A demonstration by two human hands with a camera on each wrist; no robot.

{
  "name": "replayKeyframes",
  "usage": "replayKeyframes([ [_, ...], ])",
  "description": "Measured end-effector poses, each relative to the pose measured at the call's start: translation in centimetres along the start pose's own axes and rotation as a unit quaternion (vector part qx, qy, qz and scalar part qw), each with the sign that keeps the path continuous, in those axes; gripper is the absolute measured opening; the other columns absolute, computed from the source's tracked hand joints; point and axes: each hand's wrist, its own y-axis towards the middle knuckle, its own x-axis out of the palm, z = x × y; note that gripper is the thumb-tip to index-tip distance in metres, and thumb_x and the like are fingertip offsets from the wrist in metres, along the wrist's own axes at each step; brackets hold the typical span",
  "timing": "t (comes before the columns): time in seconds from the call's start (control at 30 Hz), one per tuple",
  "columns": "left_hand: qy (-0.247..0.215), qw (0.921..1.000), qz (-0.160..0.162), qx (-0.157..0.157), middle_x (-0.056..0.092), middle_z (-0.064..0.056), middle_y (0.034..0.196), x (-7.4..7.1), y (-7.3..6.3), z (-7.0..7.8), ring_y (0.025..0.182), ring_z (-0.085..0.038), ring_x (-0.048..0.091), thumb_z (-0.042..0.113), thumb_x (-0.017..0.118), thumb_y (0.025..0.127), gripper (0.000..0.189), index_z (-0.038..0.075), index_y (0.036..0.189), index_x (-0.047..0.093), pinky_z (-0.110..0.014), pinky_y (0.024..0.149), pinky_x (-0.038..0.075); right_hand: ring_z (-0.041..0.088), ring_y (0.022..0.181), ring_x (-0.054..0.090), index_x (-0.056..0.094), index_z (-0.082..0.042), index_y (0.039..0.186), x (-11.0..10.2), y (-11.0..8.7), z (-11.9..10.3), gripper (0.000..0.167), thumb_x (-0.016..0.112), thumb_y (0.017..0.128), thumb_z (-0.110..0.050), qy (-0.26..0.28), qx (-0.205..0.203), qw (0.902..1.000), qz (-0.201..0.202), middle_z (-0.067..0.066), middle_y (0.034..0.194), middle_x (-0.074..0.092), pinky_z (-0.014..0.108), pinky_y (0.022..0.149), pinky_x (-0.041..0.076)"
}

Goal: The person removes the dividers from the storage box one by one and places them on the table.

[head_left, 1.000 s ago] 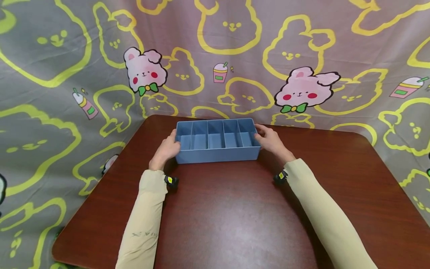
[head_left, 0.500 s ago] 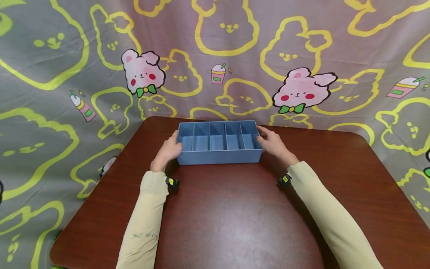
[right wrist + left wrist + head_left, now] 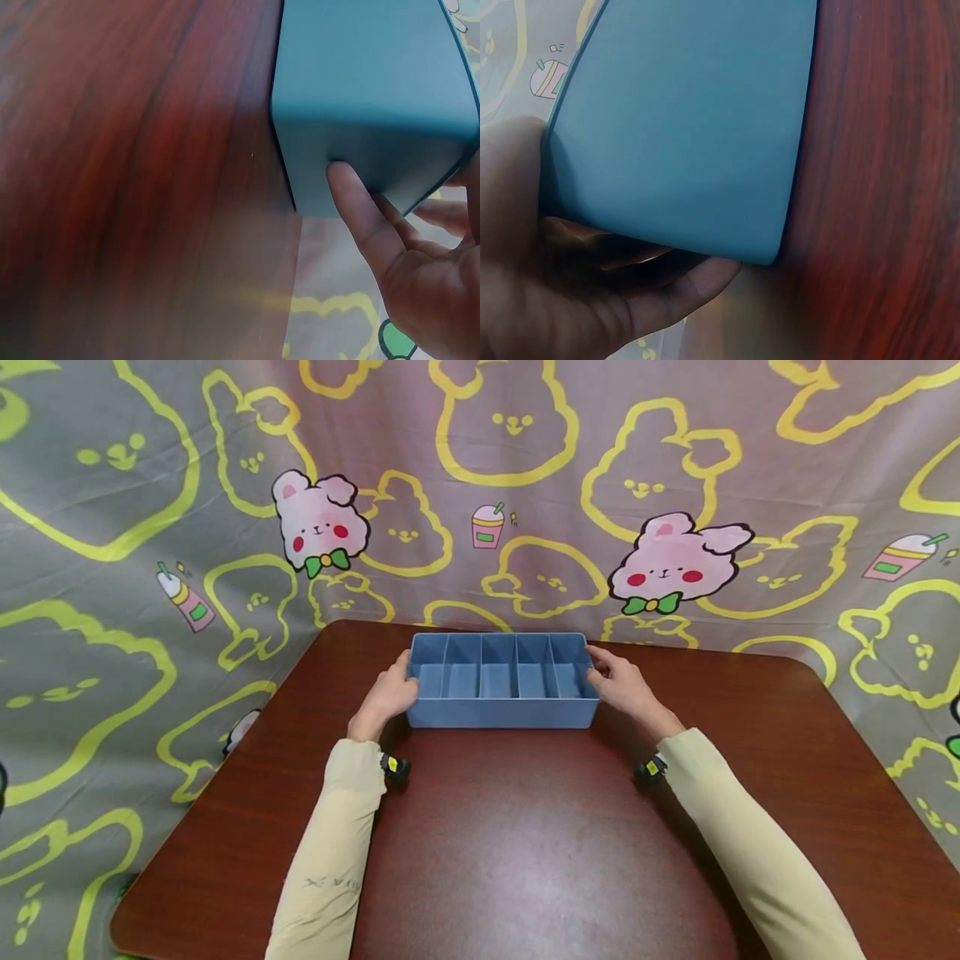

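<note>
A long blue divider box (image 3: 502, 713), split into several compartments with nothing inside them, sits near the back of the table. My left hand (image 3: 384, 695) grips its left end, thumb over the rim and fingers along the outer end wall. At the opposite end, my right hand (image 3: 627, 690) holds the box with its thumb at the rim. The left wrist view shows the long front wall of the box (image 3: 690, 135) with fingers curled behind its corner. In the right wrist view, fingertips (image 3: 345, 176) press the smooth end wall.
The dark red-brown wooden table (image 3: 540, 835) stretches toward me and to both sides. Right behind its far edge hangs a grey cloth (image 3: 540, 589) with yellow bear outlines and pink rabbits. A small black device (image 3: 651, 769) is strapped at each wrist.
The box has slid a little to the right along the table, both hands moving with it and keeping their hold. The head view has shifted slightly.
</note>
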Motion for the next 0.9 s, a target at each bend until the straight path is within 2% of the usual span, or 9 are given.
replayKeyframes([
  [0.5,0.016,0.9997,0.002,0.016,0.024,-0.016,0.162,1.1,0.2,1.2,0.148,-0.033,0.028,0.016,0.037,0.098,0.066,0.006,0.158,0.010,-0.049,0.120,0.024,0.027,0.089,0.053,0.042,-0.014,0.149,-1.2,-1.0,1.4,0.054,0.054,0.097,-0.022,0.009,0.008,0.9999,-0.003,0.018,0.116,0.062,0.033,0.069,0.043],
  [0.9,0.000,0.9995,0.001,0.031,0.027,-0.015,0.161,2.4,0.7,2.2,0.147,-0.031,0.031,0.014,0.038,0.097,0.067,0.008,0.158,0.012,-0.049,0.118,0.027,0.026,0.080,0.054,0.043,-0.013,0.149,-2.5,-2.5,2.1,0.052,0.053,0.098,-0.020,0.003,0.018,0.9998,-0.007,0.016,0.109,0.061,0.032,0.065,0.045],
])
